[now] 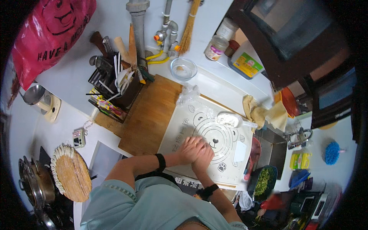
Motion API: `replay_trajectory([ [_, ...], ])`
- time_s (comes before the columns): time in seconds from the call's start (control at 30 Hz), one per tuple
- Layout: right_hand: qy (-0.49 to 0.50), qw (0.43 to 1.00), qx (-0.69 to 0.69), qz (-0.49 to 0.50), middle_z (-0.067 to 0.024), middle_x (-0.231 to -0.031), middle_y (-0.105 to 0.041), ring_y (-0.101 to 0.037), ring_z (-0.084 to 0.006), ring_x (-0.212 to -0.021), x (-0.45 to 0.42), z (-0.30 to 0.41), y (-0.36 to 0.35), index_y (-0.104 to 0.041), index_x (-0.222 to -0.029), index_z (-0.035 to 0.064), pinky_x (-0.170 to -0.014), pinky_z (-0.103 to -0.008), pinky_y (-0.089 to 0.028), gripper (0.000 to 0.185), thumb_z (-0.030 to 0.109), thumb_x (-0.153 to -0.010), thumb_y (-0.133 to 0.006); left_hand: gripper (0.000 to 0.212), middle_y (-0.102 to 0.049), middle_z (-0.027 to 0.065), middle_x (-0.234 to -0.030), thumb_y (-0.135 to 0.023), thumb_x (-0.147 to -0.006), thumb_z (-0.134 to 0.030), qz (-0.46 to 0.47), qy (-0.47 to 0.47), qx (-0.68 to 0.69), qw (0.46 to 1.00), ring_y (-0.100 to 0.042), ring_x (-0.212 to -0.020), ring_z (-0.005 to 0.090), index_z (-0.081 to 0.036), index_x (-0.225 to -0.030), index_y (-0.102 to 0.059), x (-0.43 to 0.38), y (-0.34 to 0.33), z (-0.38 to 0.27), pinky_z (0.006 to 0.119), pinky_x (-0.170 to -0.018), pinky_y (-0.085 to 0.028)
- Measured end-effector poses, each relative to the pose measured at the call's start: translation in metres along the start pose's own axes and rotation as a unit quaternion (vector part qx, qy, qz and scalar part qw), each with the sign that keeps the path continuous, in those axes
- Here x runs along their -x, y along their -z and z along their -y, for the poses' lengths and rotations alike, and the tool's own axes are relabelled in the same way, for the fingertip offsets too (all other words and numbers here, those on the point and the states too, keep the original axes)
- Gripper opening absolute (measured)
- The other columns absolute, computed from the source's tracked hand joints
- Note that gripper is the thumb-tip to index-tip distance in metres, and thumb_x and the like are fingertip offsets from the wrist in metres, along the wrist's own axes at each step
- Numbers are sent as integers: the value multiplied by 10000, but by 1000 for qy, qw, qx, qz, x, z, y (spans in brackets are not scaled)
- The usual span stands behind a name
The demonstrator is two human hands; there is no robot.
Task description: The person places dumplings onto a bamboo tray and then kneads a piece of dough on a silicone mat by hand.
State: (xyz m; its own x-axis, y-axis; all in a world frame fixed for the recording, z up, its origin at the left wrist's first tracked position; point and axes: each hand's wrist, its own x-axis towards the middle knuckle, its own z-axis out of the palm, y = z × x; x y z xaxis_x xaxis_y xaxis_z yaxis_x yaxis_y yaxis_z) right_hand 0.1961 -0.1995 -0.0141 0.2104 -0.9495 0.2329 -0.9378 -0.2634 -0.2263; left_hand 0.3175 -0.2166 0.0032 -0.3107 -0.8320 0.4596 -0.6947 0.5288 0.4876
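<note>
My left hand (189, 150) and my right hand (203, 157) are pressed together, fingers bent and overlapping, low over a white silicone baking mat (175, 123) printed with a bear and rings. Whatever may be under or between them is hidden. Beyond them, a clear scoop (228, 120) of white powder lies on the mat. A white flat scraper (239, 151) rests to the right of my hands. Crumpled clear plastic wrap (188, 95) is at the mat's far left corner. The mat lies partly on a wooden board (146, 115).
A glass bowl (184, 69) stands behind the board, a utensil holder (126, 92) to its left. Far left is a round wooden board (73, 175) edged with dumplings. A sink (273, 149), cloth (253, 110) and container of chopped greens (262, 182) are at right.
</note>
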Motion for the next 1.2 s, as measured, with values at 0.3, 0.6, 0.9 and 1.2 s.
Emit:
replay_trajectory([
  [0.3, 55, 976, 209, 22, -75, -966, -532, -492, -240, -920, -57, -17, -46, -526, -1035, 61, -782, -415, -371, 321, 275, -796, -525, 310, -491, 89, -1118, -502, -832, -201, 175, 16, -102, 979, -420, -1079, 259, -93, -1123, -508, -41, -14, 44, 420, -895, -318],
  [0.6, 41, 992, -22, 114, -81, -789, -619, -557, -209, -631, -114, -102, -77, -611, -874, 32, -532, -357, -435, 253, 266, -784, -578, 261, -539, 123, -1108, -495, -821, -232, -115, 10, -89, 989, -507, -1019, 309, -43, -999, -532, -52, -67, 63, 473, -867, -375],
  [0.9, 224, 961, -156, 43, -177, -846, -593, -570, -352, -766, -61, -78, -19, -580, -959, 7, -671, -410, -434, 423, 399, -831, -488, 361, -522, 201, -1027, -402, -898, -331, 98, 32, 6, 995, -481, -1034, 324, 12, -933, -505, -41, -7, 11, 440, -834, -382],
  [1.2, 24, 999, 5, -30, -125, -1020, -515, -451, -327, -971, 1, -16, -30, -511, -1055, 38, -838, -447, -316, 386, 325, -795, -508, 250, -542, 52, -978, -492, -796, -234, 51, -26, -68, 996, -485, -967, 227, -131, -1011, -568, 3, 10, 2, 456, -848, -369],
])
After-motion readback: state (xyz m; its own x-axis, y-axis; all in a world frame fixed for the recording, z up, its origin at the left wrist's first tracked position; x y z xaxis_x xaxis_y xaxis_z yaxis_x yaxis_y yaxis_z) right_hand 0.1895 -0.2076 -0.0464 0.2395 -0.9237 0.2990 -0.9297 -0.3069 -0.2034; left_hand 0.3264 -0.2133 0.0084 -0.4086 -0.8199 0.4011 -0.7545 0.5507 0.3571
